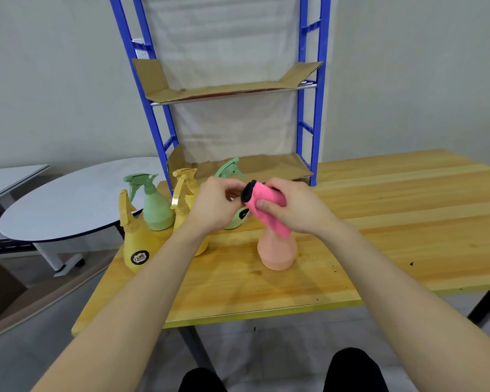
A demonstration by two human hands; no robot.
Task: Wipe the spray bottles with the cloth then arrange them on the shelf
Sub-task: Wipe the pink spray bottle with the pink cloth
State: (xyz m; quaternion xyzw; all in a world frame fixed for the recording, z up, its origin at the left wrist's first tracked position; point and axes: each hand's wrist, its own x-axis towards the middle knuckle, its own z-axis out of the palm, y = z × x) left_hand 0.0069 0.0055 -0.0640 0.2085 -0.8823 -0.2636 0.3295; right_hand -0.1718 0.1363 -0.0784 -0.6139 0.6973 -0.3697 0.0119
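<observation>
While wrapped over peach bottle (277, 251), pink cloth (267, 200) in left hand (216, 203) and right hand (300, 206)

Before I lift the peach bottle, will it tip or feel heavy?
Probably stable: the peach bottle has a wide base on the table. Likely light plastic; fill hidden. Its neck may slip under the cloth.

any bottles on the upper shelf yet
No, the upper shelf holds only cardboard.

Matt plastic bottles (277, 250), wooden table (393, 210)
</observation>
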